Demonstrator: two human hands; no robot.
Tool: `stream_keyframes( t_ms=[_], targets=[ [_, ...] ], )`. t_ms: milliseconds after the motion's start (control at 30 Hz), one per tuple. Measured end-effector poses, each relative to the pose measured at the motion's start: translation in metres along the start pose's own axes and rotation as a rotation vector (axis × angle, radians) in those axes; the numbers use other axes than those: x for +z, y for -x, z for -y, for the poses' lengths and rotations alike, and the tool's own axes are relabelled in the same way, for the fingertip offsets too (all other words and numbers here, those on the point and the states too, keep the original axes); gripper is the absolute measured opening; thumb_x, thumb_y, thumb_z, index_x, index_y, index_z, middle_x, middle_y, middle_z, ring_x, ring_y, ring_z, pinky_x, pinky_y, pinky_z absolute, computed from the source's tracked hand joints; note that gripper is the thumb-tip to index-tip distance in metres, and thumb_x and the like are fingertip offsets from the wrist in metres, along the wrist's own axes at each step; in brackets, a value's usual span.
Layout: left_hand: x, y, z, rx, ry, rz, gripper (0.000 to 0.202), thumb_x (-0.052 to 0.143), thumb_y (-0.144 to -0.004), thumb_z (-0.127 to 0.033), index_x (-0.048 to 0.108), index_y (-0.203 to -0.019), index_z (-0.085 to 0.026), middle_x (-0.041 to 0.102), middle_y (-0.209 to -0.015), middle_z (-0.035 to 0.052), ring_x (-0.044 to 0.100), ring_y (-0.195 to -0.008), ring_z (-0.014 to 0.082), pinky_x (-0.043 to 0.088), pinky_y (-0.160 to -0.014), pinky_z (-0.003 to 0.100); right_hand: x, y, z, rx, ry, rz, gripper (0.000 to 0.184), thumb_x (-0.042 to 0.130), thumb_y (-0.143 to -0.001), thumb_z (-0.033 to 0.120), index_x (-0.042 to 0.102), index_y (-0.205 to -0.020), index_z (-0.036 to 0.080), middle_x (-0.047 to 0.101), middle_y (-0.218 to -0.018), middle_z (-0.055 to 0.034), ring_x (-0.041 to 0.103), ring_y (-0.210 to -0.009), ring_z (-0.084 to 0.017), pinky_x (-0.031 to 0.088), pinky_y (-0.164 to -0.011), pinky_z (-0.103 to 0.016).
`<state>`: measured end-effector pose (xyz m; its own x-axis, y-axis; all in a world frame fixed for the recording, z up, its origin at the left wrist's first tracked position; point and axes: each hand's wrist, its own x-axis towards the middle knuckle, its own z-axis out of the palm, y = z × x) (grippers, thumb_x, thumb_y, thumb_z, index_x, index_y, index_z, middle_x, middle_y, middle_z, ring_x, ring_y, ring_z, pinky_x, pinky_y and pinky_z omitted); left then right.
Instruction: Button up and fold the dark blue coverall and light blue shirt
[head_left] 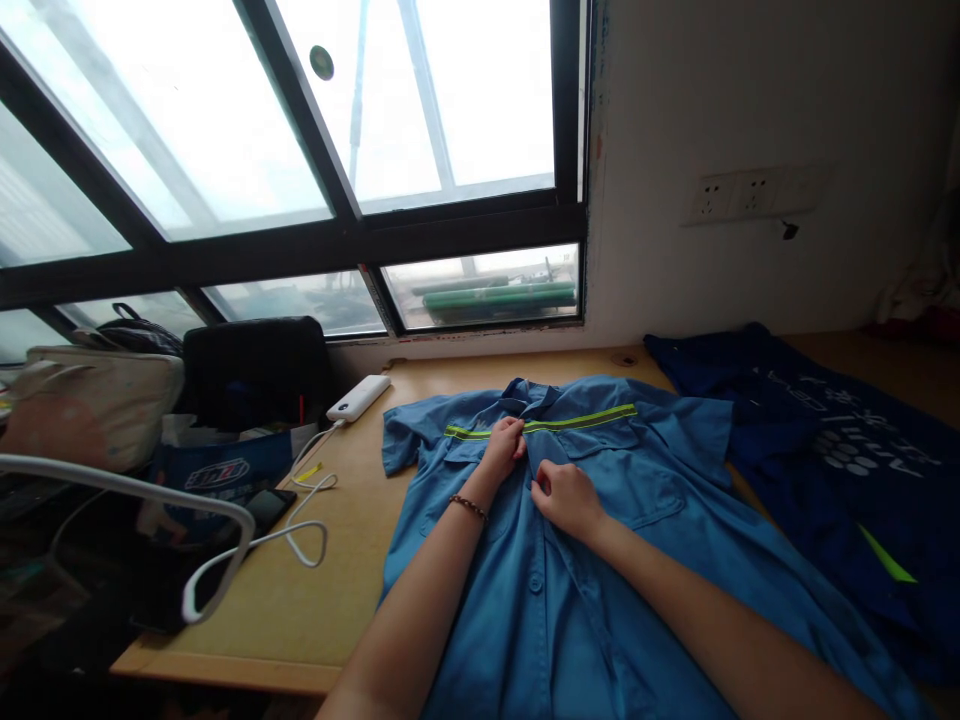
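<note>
Left hand (504,446), right hand (568,497) on placket (537,562)

Two hands: one left hand (504,447), one right hand (568,497); one bracelet (469,507); two garments, one light blue shirt (600,600) and one dark blue garment (825,440); one power bank (358,397); one white cable (307,500); one phone (266,510); three bags, a beige bag (90,405), a black bag (255,370) and a blue bag (217,470); two wall sockets (712,195), perhaps a third beside them, too washed out to tell.
</note>
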<state>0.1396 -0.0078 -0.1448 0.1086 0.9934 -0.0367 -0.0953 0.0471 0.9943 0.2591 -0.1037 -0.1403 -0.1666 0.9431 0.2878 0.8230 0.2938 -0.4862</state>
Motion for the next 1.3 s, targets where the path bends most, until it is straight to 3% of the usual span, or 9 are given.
stream_keyframes(
  t_ms=[133, 233, 333, 433, 633, 767, 867, 1033, 1300],
  targets=[
    [-0.001, 0.001, -0.001, -0.022, -0.004, 0.006, 0.020, 0.047, -0.074, -0.035, 0.041, -0.063, -0.019, 0.031, -0.031, -0.0080, 0.024, -0.026, 0.0049, 0.014, -0.033, 0.020, -0.001, 0.001, 0.002, 0.025, 0.066, 0.048, 0.027, 0.046, -0.076, 0.037, 0.057, -0.057, 0.020, 0.062, -0.060, -0.0046, 0.055, -0.059, -0.016, 0.029, -0.053, -0.025],
    [-0.002, 0.000, -0.002, -0.024, 0.007, 0.049, 0.024, 0.049, -0.073, -0.039, 0.041, -0.063, -0.019, 0.029, -0.033, -0.0085, 0.024, -0.027, 0.0046, 0.014, -0.033, 0.021, -0.006, 0.000, 0.003, 0.047, 0.047, 0.064, 0.014, 0.053, -0.069, 0.035, 0.057, -0.069, 0.021, 0.061, -0.067, -0.0028, 0.055, -0.061, -0.016, 0.029, -0.051, -0.025],
    [-0.003, -0.001, -0.002, -0.015, 0.029, 0.108, 0.027, 0.050, -0.073, -0.042, 0.040, -0.064, -0.019, 0.029, -0.035, -0.0095, 0.024, -0.027, 0.0038, 0.014, -0.033, 0.020, -0.014, 0.000, 0.004, 0.035, 0.053, 0.092, 0.024, 0.057, -0.060, 0.024, 0.054, -0.084, 0.021, 0.060, -0.081, -0.0039, 0.056, -0.065, -0.017, 0.028, -0.050, -0.024],
    [-0.003, -0.001, 0.001, 0.017, 0.024, 0.140, 0.027, 0.047, -0.075, -0.044, 0.038, -0.067, -0.019, 0.031, -0.036, -0.0098, 0.026, -0.026, 0.0041, 0.013, -0.033, 0.019, -0.021, 0.000, 0.001, 0.049, 0.045, 0.195, 0.023, 0.051, -0.056, 0.013, 0.055, -0.079, 0.018, 0.059, -0.073, -0.0039, 0.054, -0.062, -0.016, 0.028, -0.049, -0.024],
    [0.001, -0.006, 0.013, 0.174, -0.270, 0.126, 0.023, 0.038, -0.081, -0.042, 0.039, -0.073, -0.020, 0.033, -0.034, -0.0096, 0.029, -0.027, 0.0076, 0.017, -0.034, 0.020, -0.027, -0.008, -0.027, 0.088, -0.331, 0.378, 0.005, 0.047, -0.052, 0.013, 0.051, -0.050, 0.017, 0.042, -0.044, 0.0046, 0.039, -0.046, -0.009, 0.024, -0.044, -0.021],
    [0.005, -0.023, 0.011, 0.311, -0.458, 0.040, 0.019, 0.043, -0.080, -0.035, 0.044, -0.069, -0.019, 0.040, -0.045, -0.0067, 0.035, -0.039, 0.0081, 0.025, -0.042, 0.020, -0.029, -0.015, -0.042, 0.229, -0.678, 0.414, 0.003, 0.048, -0.054, 0.017, 0.049, -0.052, 0.016, 0.039, -0.044, 0.0067, 0.033, -0.042, -0.006, 0.023, -0.040, -0.019],
    [0.006, -0.041, 0.005, 0.379, -0.504, 0.006, 0.016, 0.047, -0.078, -0.028, 0.046, -0.065, -0.018, 0.045, -0.054, -0.0045, 0.040, -0.051, 0.0091, 0.029, -0.050, 0.020, -0.021, -0.023, -0.047, 0.296, -0.824, 0.305, 0.010, 0.051, -0.057, 0.021, 0.056, -0.063, 0.016, 0.048, -0.049, 0.0056, 0.038, -0.042, -0.007, 0.029, -0.041, -0.018],
    [0.009, -0.072, -0.002, 0.359, -0.503, -0.038, 0.017, 0.050, -0.075, -0.021, 0.046, -0.060, -0.017, 0.047, -0.056, -0.0038, 0.041, -0.054, 0.0094, 0.031, -0.054, 0.019, 0.005, -0.045, -0.059, 0.145, -0.551, -0.053, 0.018, 0.054, -0.058, 0.022, 0.067, -0.069, 0.015, 0.062, -0.060, -0.0005, 0.053, -0.058, -0.014, 0.040, -0.057, -0.024],
    [0.016, -0.076, -0.009, 0.263, -0.494, -0.093, 0.006, 0.052, -0.074, -0.019, 0.053, -0.068, -0.018, 0.049, -0.051, -0.0037, 0.044, -0.045, 0.0099, 0.033, -0.050, 0.020, 0.003, -0.077, -0.077, 0.143, -0.558, -0.133, 0.020, 0.055, -0.060, 0.024, 0.070, -0.070, 0.015, 0.067, -0.069, -0.0049, 0.059, -0.067, -0.019, 0.043, -0.065, -0.027]
  ],
)
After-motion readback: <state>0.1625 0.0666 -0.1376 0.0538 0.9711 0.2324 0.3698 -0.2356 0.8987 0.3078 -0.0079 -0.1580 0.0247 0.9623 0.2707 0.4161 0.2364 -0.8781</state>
